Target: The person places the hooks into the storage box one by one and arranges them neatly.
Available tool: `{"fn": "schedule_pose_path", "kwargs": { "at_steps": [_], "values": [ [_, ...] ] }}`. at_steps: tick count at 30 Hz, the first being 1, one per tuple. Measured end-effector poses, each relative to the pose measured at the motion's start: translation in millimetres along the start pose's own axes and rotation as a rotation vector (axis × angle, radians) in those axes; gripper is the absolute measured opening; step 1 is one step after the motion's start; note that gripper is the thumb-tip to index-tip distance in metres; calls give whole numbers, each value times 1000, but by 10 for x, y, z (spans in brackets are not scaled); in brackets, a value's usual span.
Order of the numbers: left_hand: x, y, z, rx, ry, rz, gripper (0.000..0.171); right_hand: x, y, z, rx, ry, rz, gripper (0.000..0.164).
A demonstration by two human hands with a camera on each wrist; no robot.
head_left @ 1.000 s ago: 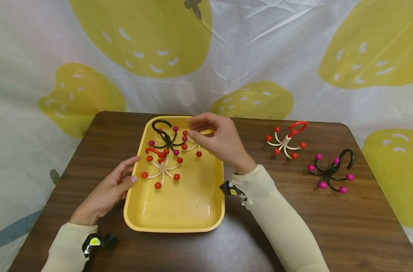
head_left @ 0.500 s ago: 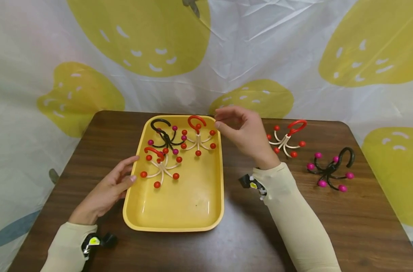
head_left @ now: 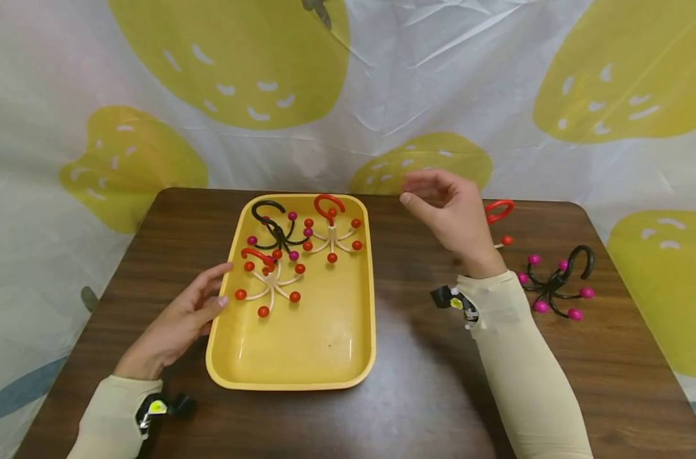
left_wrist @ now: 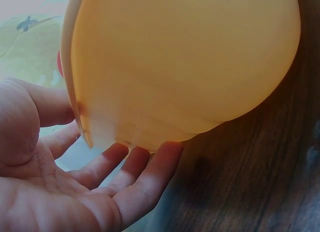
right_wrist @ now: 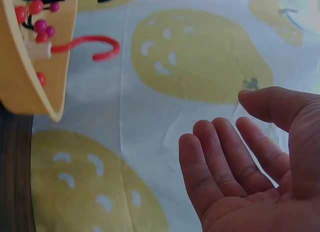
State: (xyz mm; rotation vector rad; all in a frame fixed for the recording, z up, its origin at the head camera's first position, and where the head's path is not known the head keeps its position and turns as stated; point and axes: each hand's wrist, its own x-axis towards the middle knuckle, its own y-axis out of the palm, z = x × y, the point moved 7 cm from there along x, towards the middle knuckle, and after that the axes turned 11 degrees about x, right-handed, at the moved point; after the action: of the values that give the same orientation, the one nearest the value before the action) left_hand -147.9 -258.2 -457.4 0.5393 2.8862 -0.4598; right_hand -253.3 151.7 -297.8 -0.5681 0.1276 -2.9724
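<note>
My left hand (head_left: 181,319) holds the left side of a yellow plastic tray (head_left: 308,350), thumb over the rim and other fingertips against the outer wall in the left wrist view. Three multi-arm hooks with ball tips stand inside: a black one (head_left: 278,234) with magenta balls, a white one with a red hook (head_left: 332,236) at the back right, and another white one (head_left: 272,280) in front. Right of the tray my right hand (head_left: 454,213) hovers with nothing in it, fingers relaxed. It partly hides a red-hooked white one (head_left: 500,210) on the table.
Farther right on the brown wooden table (head_left: 405,382) stands a black multi-arm hook (head_left: 552,285) with magenta balls. A white cloth with yellow fruit prints (head_left: 428,159) hangs behind the table's back edge.
My right hand has drawn away from the white, red-hooked piece at the tray's back right and moved right over the table. My left hand stays at the tray.
</note>
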Motion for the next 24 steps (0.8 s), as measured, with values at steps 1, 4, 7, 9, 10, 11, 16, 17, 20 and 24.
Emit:
{"fn": "schedule_pose_path", "kwargs": {
  "at_steps": [1, 4, 7, 9, 10, 11, 16, 17, 20, 24],
  "values": [
    [-2, 1, -1, -2, 5, 1, 65, 0, -46, -4, 5, 8, -11, 27],
    [-7, 9, -4, -10, 15, 1, 65, 6, -204, -16, 24, 22, -51, 25],
    [-5, 11, 2, -9, 13, 2, 65, 22, -385, -28, 50, 17, -95, 24],
    [-3, 9, 4, -10, 10, 3, 65, 29, -514, -37, 80, 15, -126, 24],
    [-6, 8, 3, -9, 13, 6, 65, 33, -575, -40, 84, 11, -139, 24],
    [-6, 6, 4, -10, 13, 7, 65, 38, -634, -43, 97, 7, -149, 24],
    [-6, -1, 8, -13, 12, 13, 65, 50, -911, -56, 138, -7, -196, 25],
    [-4, -1, 11, -12, 9, 11, 65, 50, -965, -65, 150, -6, -205, 25],
    [-7, -3, 16, -7, 3, 7, 65, 50, -1122, -107, 139, 1, -240, 26],
    [-11, 0, 8, -11, 1, 2, 65, 39, -1318, -200, 122, 18, -316, 24]
  ]
}}
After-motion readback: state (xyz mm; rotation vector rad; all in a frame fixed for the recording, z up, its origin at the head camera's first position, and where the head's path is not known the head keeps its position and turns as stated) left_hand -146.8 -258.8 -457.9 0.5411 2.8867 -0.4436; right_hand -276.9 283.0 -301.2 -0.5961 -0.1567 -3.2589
